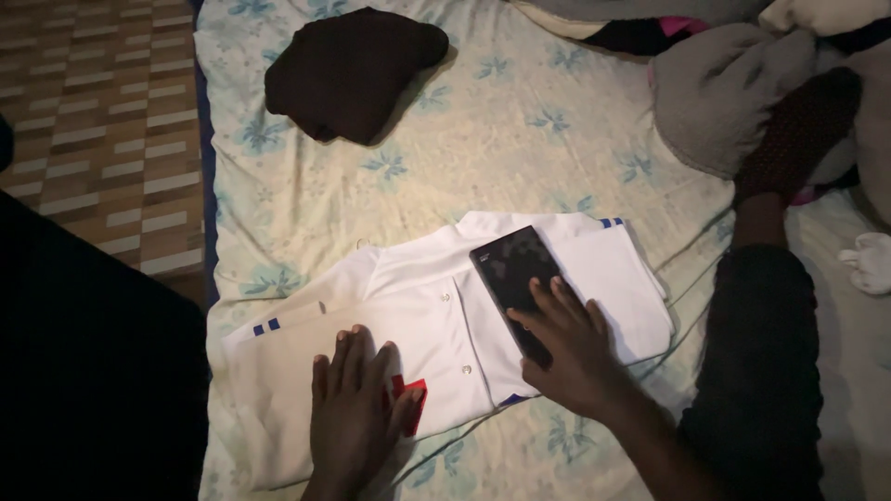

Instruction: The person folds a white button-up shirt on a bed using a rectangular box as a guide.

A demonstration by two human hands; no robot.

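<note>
1. While the white shirt [436, 315] lay flat on the bed [520, 121] at lower middle, the left hand [353, 413] pressed it, fingers spread, holding nothing.
2. The right hand [566, 343] rested open on a dark phone [512, 278].
3. The shirt looked soft, light and floppy; its edges seemed best to grab.

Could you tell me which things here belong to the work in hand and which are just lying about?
In hand:
- white shirt, under the left hand
- black phone, under the right hand
- red tag by the left thumb

Lying about:
- dark folded garment
- grey clothes pile
- white sock
</note>
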